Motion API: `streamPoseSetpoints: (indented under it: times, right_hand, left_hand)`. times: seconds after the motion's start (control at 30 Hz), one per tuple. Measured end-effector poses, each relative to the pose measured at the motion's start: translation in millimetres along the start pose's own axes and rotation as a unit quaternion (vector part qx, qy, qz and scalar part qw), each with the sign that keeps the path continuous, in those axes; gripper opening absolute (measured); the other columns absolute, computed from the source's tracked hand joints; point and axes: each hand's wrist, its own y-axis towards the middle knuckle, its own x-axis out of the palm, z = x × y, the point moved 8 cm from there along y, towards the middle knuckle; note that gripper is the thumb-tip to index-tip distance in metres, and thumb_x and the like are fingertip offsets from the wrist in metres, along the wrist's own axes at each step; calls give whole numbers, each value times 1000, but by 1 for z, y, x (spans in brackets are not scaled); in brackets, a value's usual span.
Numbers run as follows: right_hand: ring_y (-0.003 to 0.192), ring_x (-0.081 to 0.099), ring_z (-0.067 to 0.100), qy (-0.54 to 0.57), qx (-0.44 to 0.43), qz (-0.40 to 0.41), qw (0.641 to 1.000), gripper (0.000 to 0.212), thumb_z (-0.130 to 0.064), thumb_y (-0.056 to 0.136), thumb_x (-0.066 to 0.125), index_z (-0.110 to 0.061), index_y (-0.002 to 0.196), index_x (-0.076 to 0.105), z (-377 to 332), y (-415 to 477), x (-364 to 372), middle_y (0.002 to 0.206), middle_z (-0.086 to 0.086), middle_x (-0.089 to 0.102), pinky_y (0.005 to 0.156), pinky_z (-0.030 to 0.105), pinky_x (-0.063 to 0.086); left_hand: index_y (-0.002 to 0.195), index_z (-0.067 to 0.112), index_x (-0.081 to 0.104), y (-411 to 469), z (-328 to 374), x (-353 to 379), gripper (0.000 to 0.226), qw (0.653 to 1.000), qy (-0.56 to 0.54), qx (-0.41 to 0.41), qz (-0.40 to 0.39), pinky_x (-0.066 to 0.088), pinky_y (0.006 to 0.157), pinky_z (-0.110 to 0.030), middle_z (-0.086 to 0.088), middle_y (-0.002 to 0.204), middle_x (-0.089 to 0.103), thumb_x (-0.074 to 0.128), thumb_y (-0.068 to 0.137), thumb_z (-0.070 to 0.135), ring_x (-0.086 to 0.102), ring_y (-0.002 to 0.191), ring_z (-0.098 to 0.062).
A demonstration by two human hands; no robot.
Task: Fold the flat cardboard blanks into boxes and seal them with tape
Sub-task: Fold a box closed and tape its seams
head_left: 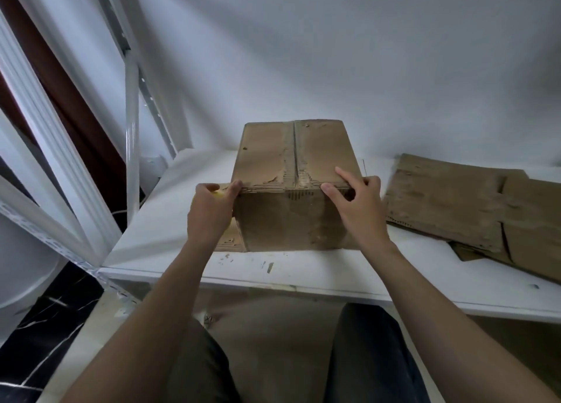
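- At the middle of the white tabletop (334,269) stands a brown cardboard box (291,157), upright, its two top flaps folded shut and meeting in a seam that runs from 12 to 6 o'clock.
- The left hand (209,211) is at the box's near top corner, at 8 o'clock from the seam; its fingertips touch that edge, while thumb and fingers curl round a small yellow object (218,194), mostly hidden, so what it is cannot be told.
- The right hand (361,208) grips the near top corner at 4 o'clock: index finger straight on the top flap, thumb pressed against the near edge, the other fingers curled at the right side.
- At 3 o'clock from the box, apart from it, worn flat brown cardboard blanks (455,199) lie stacked on the same tabletop.
- At 10 o'clock rise white metal shelf posts (132,135).
- At 6 o'clock, below the table edge, are legs in dark trousers (370,357).
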Motion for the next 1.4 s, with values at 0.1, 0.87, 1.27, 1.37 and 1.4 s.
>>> streamPoseSetpoints:
  times: [0.1,0.87,1.27,1.37,1.4]
  right_hand:
    - [114,53,25,-83,-26,-3,996,68,-84,85,41,-48,143,44,-9,-3,-7,122,-2,42,95,47,53]
    - [91,53,2,-73,-254,-32,964,52,-52,86,69,-45,129,40,-142,-140,-69,124,-22,52,70,29,53]
    - [95,43,6,-75,-374,-113,918,52,-13,87,73,-34,132,60,-156,-119,-68,110,-7,44,79,8,34]
    - [93,45,13,-93,-382,-122,912,39,-29,90,63,-41,127,63,-142,-99,-73,106,-4,43,76,21,38]
    - [94,45,14,-101,-386,-125,909,38,-30,90,60,-44,126,62,-137,-92,-75,106,-3,43,76,21,39]
  left_hand:
    - [133,18,53,-1,23,-25,54,998,49,34,15,50,91,-41,-5,119,61,63,94,54,62,90,-21]
    - [97,23,82,-130,61,-23,11,917,-313,59,-240,41,69,-26,11,71,63,74,91,20,51,70,-9]
    - [96,23,82,-99,55,-39,13,934,-295,77,-185,45,71,-35,6,66,60,81,85,30,48,71,-16]
    - [102,18,80,-89,53,-41,18,932,-327,61,-146,50,73,-29,8,76,71,80,87,26,58,72,-11]
    - [103,17,79,-85,51,-42,17,932,-332,56,-137,50,70,-25,7,79,73,79,88,25,60,72,-7]
